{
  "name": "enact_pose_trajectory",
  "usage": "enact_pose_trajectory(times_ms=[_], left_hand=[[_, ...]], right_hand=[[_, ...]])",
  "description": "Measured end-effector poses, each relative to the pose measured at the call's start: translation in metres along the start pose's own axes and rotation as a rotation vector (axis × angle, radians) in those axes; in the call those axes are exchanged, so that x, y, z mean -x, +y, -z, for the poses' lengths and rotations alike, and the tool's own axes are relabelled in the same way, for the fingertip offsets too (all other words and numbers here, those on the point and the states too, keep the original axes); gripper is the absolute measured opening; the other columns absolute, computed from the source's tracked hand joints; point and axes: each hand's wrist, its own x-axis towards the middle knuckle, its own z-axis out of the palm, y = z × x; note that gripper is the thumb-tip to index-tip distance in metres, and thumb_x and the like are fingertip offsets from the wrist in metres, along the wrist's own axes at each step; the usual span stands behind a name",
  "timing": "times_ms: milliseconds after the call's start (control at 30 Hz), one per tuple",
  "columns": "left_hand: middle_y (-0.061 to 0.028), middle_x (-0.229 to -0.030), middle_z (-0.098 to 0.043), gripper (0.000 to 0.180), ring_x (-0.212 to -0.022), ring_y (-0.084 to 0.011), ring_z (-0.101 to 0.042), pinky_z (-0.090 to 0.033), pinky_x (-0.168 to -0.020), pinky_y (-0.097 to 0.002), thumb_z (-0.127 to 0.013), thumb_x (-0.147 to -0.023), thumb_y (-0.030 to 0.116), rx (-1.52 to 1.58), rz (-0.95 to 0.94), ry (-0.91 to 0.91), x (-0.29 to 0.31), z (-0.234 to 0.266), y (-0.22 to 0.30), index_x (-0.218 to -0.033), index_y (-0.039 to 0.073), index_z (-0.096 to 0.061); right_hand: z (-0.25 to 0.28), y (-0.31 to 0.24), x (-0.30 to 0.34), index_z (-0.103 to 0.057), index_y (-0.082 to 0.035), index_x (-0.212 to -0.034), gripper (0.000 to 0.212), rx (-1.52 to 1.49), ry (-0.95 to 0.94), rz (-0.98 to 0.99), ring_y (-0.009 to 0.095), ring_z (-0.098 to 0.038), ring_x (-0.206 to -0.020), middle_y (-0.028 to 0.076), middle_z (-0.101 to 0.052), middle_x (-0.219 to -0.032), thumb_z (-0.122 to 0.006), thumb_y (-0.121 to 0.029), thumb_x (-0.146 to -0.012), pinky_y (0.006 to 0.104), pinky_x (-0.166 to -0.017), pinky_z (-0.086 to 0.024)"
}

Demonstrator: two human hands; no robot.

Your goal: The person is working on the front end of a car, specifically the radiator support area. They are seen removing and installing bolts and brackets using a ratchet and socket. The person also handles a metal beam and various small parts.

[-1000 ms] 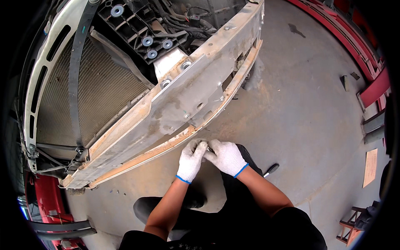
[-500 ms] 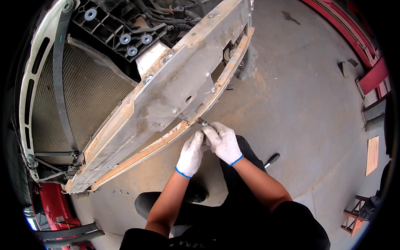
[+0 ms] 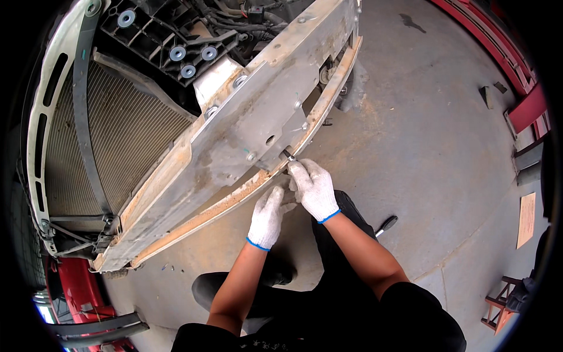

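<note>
My right hand (image 3: 314, 188), in a white knit glove with a blue cuff, pinches a short metal socket piece (image 3: 289, 155), silver with a dark end. It is held up against the lower edge of the grey bumper beam (image 3: 229, 138), by its rusty lower rail (image 3: 246, 186). Beside it, my left hand (image 3: 267, 218) wears the same kind of glove. Its thumb and fingers are apart, and nothing shows between them. The bumper beam runs slanting across the front of a stripped car, with bolts and holes along its face.
Behind the beam lie a finned radiator (image 3: 64, 158) and a black bracket (image 3: 176, 41). A black-handled tool (image 3: 387, 224) lies on the grey floor by my right knee. Red metal framework (image 3: 492, 47) stands far right, a small wooden stool (image 3: 498, 308) lower right.
My right hand has risen slightly, and the socket piece now reaches higher, against the beam's lower edge. My left hand has drawn apart from the right.
</note>
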Motion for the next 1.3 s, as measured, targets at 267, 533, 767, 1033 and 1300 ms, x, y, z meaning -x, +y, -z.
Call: enact_pose_trajectory(times_ms=[267,533,767,1033,1300], left_hand=[[-0.0142,-0.126,-0.06,0.049,-0.109,-0.0219,-0.061,-0.049,-0.093,-0.0402,-0.052,-0.102,0.032,0.033,0.007,0.021,-0.002,-0.001,-0.002,-0.136,-0.004,-0.048],[-0.0121,-0.12,-0.061,0.046,-0.103,-0.0226,-0.062,-0.05,-0.091,-0.0412,-0.052,-0.103,0.027,0.118,-0.009,0.021,-0.002,-0.011,0.008,-0.136,-0.004,-0.047],[-0.0126,-0.125,-0.061,0.046,-0.109,-0.0243,-0.062,-0.05,-0.091,-0.0423,-0.051,-0.103,0.027,0.149,-0.017,-0.02,-0.002,-0.005,0.008,-0.139,-0.001,-0.047],[-0.0132,-0.127,-0.06,0.045,-0.11,-0.0258,-0.062,-0.05,-0.091,-0.0435,-0.051,-0.103,0.029,0.14,-0.02,-0.02,0.0,-0.009,0.009,-0.137,-0.001,-0.048],[-0.0123,-0.125,-0.061,0.043,-0.105,-0.024,-0.062,-0.05,-0.09,-0.0419,-0.052,-0.103,0.028,0.179,-0.018,-0.043,-0.003,0.004,-0.002,-0.134,-0.001,-0.05]], right_hand=[[-0.005,0.01,-0.004,-0.061,-0.003,-0.084,0.028,0.688,0.293,0.557,0.028,-0.061,-0.054,0.013,-0.062,-0.066,-0.063,-0.029,-0.094,0.039,-0.051,-0.048],[-0.004,0.025,-0.012,-0.059,-0.002,-0.086,0.026,0.606,0.127,0.342,0.033,-0.064,-0.063,0.016,-0.063,-0.07,-0.059,-0.027,-0.095,0.042,-0.057,-0.05],[-0.009,0.019,-0.014,-0.059,-0.001,-0.093,0.031,0.076,-0.05,0.045,0.036,-0.065,-0.065,0.017,-0.062,-0.068,-0.057,-0.032,-0.096,0.0421,-0.057,-0.051],[-0.006,0.008,-0.004,-0.06,-0.005,-0.094,0.032,0.988,0.271,0.454,0.033,-0.067,-0.068,0.017,-0.064,-0.073,-0.062,-0.037,-0.093,0.0422,-0.058,-0.053],[-0.001,0.005,-0.006,-0.061,-0.002,-0.088,0.04,0.07,-0.151,-0.015,0.018,-0.06,-0.057,0.005,-0.056,-0.063,-0.055,-0.04,-0.099,0.0347,-0.052,-0.05]])
